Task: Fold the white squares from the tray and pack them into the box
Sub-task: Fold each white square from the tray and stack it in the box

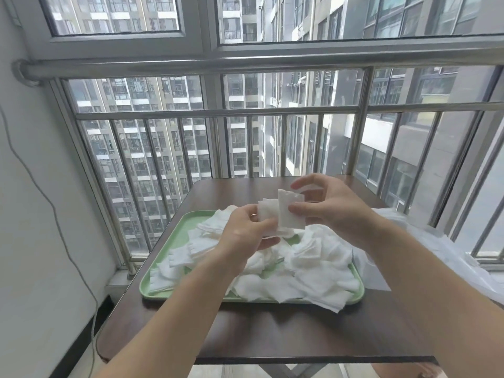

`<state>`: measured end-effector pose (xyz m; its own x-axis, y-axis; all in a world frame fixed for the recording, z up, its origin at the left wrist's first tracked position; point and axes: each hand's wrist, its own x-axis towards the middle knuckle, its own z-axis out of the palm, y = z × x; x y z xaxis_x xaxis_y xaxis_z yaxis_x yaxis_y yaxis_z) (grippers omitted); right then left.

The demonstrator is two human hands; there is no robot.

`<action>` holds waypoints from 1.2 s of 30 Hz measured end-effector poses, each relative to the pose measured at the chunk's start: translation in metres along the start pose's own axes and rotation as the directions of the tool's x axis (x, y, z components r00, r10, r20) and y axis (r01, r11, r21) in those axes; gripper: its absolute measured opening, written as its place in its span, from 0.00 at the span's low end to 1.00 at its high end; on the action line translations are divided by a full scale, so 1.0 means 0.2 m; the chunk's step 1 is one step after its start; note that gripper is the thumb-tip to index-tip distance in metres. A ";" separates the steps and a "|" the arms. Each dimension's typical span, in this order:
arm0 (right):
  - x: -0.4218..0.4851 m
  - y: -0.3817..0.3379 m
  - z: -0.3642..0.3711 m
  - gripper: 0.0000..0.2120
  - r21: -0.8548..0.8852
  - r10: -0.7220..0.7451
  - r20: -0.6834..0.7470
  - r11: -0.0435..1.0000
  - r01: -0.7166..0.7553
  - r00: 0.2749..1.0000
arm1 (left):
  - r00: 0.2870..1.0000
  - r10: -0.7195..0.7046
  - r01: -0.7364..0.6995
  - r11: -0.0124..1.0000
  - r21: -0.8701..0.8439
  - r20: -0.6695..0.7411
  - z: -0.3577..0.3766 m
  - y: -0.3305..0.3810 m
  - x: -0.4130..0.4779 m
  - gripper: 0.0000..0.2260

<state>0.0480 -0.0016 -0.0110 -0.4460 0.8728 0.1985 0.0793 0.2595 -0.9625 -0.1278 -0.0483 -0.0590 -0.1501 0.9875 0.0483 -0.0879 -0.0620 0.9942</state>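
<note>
A green tray (152, 289) on the dark table holds a loose heap of white squares (308, 271). Above the heap, my left hand (244, 230) grips a small stack of white squares (267, 214) between thumb and fingers. My right hand (332, 205) pinches one white square (290, 211) upright beside that stack, thumb on its front and fingers behind its top edge. No box is in view.
The dark brown table (272, 331) stands against a steel window railing (218, 113). Crumpled clear plastic sheeting (425, 257) lies on the table's right side. A white wall with a hanging cable (54, 214) is on the left.
</note>
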 end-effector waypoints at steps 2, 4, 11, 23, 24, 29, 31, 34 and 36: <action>0.00 0.02 0.01 0.19 -0.043 0.006 -0.011 0.999 -0.006 1.000 | 1.000 0.011 -0.011 1.000 -0.012 0.025 0.01 0.00 -0.01 0.13; 0.00 0.03 0.03 0.19 -0.091 -0.001 -0.044 0.996 -0.003 0.999 | 0.999 0.024 -0.023 1.000 -0.022 0.041 0.02 0.01 -0.02 0.12; 0.02 0.04 0.05 0.19 -0.185 -0.017 -0.075 0.983 0.003 0.997 | 0.993 0.058 -0.057 0.998 -0.009 0.099 0.02 0.04 -0.06 0.07; 0.11 0.05 0.13 0.08 -0.378 -0.058 -0.142 0.926 0.000 0.988 | 0.992 0.102 -0.103 0.995 -0.007 -0.073 -0.12 0.09 -0.04 0.09; 0.12 0.04 0.14 0.05 -0.380 -0.055 -0.144 0.925 -0.004 0.988 | 0.988 0.100 -0.104 0.994 -0.027 -0.118 -0.15 0.11 -0.03 0.09; 0.19 0.04 0.22 0.04 -0.483 -0.040 0.019 0.874 0.044 0.999 | 0.955 0.115 -0.134 0.990 -0.052 -0.273 -0.33 0.18 -0.02 0.09; 0.21 0.03 0.28 0.05 -0.566 -0.057 0.116 0.817 0.113 0.992 | 0.940 0.120 -0.140 0.989 -0.041 -0.318 -0.40 0.18 -0.01 0.09; 0.23 0.01 0.38 0.05 -0.647 -0.082 0.216 0.734 0.205 0.973 | 0.923 0.124 -0.141 0.990 -0.021 -0.363 -0.46 0.19 0.00 0.09; 0.25 0.00 0.45 0.07 -0.672 -0.083 0.256 0.701 0.240 0.963 | 0.915 0.133 -0.145 0.989 -0.005 -0.380 -0.50 0.19 -0.01 0.09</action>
<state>-0.0551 0.0046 -0.0170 -0.6647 0.7128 0.2240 0.5479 0.6688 -0.5025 -0.2290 -0.0663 -0.0307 -0.5234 0.8406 0.1395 -0.0702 -0.2057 0.9761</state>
